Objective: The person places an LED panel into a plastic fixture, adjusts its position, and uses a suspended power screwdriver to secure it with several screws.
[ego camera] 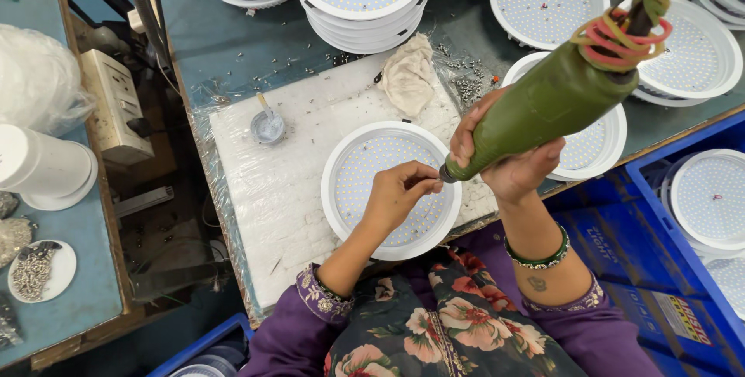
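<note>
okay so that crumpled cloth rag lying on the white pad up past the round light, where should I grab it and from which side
Pinch the cloth rag at its bunched top folds, coming straight down from above. It lies loose and crumpled on the white pad, so raised creases give the fingers something to close on.

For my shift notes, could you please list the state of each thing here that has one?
Left hand: fingertips pinched at the driver tip.
Right hand: gripping the green power screwdriver, tilted.
Round lamp panel: face up on the white foam pad.
Rag: crumpled.
Small dish: stick inside.
</note>
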